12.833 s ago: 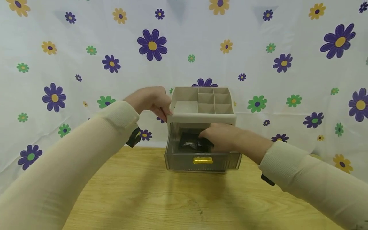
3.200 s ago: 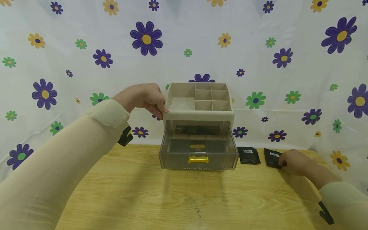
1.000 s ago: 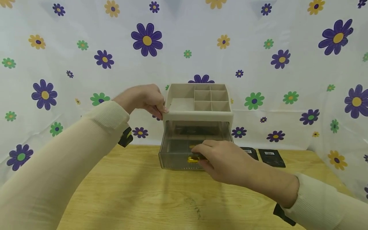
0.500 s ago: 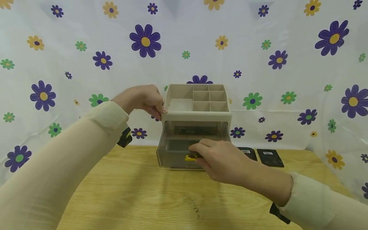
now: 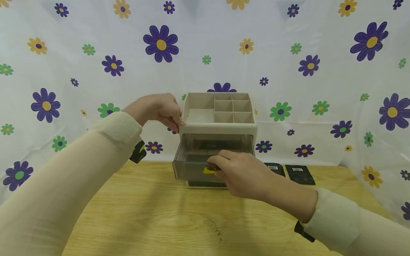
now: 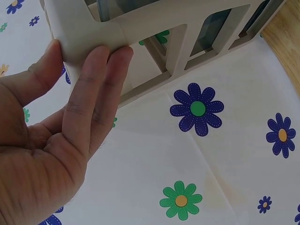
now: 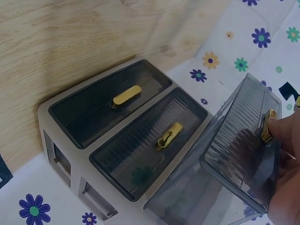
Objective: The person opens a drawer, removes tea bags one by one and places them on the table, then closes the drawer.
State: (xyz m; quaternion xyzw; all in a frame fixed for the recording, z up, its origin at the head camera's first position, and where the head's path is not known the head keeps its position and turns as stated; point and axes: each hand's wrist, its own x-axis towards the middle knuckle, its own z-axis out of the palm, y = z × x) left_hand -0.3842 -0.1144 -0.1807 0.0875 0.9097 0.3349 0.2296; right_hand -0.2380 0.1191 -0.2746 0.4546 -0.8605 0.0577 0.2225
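Note:
A beige desktop drawer organizer (image 5: 217, 128) with smoky clear drawers stands at the back of the table. Its top drawer (image 5: 189, 171) is pulled out, the front raised and tilted. My right hand (image 5: 245, 175) pinches that drawer's gold handle (image 5: 209, 171); in the right wrist view, thumb and fingers close on the handle (image 7: 269, 125). At the organizer's upper left corner, my left hand (image 5: 163, 109) grips the frame. The left wrist view has its thumb and fingers (image 6: 80, 110) on either side of the corner. A dark shape inside the drawer is too dim to identify.
Two flat black packets with white barcode labels, a nearer one (image 5: 278, 169) and a farther one (image 5: 300, 174), lie right of the organizer. Two lower drawers (image 7: 119, 112) are closed. A flowered cloth (image 5: 288, 71) hangs close behind the wooden table (image 5: 153, 213).
Earlier, my right hand was inside the drawer, then set a black packet down at right. It took the handle, and the drawer front has since risen and gone slightly inward. My left hand stays put.

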